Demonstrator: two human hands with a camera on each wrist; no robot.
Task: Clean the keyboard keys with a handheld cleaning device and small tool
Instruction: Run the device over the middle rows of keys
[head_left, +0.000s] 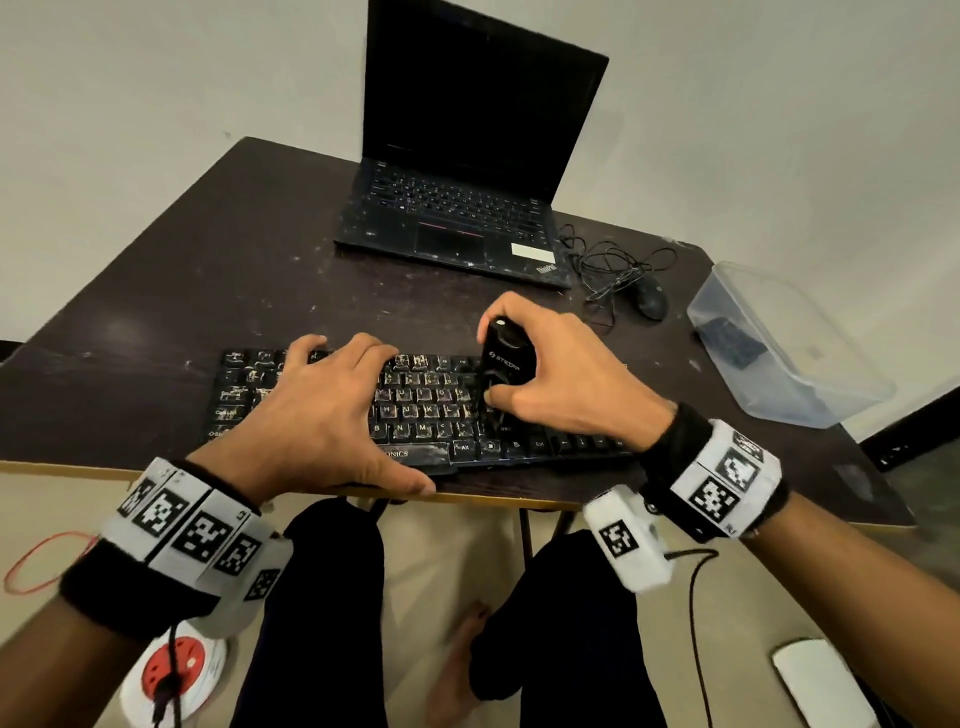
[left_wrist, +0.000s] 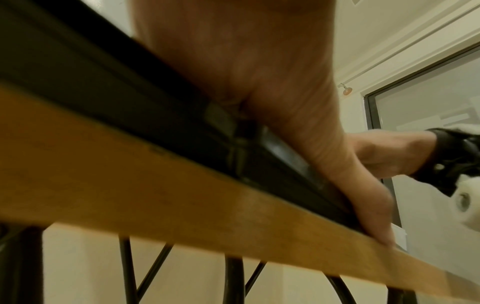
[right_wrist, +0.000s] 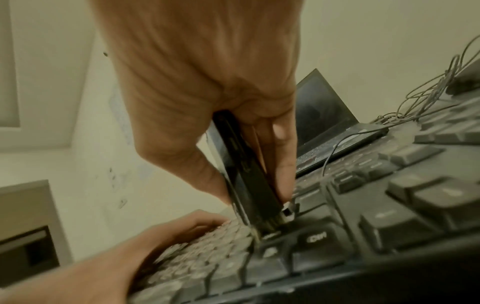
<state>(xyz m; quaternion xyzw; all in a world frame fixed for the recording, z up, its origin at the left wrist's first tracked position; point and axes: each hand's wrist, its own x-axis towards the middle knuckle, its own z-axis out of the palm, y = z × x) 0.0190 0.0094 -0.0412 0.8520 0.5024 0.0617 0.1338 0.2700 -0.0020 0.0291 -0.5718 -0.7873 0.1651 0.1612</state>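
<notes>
A black keyboard (head_left: 431, 410) with dusty, smudged keys lies along the near edge of the dark table (head_left: 208, 270). My right hand (head_left: 550, 364) grips a black handheld cleaning device (head_left: 503, 353) upright, its lower end down on the keys right of the letter block; in the right wrist view the device (right_wrist: 246, 170) stands between thumb and fingers with its nozzle on the keyboard (right_wrist: 363, 226). My left hand (head_left: 322, 410) lies spread over the keyboard's left half, fingers reaching the top row and thumb (left_wrist: 369, 205) at the front edge.
An open black laptop (head_left: 467, 171) stands behind the keyboard. A wired mouse (head_left: 652, 299) with tangled cable lies to its right. A clear plastic box (head_left: 784, 343) sits at the table's right edge. My legs are below the table edge (left_wrist: 182, 195).
</notes>
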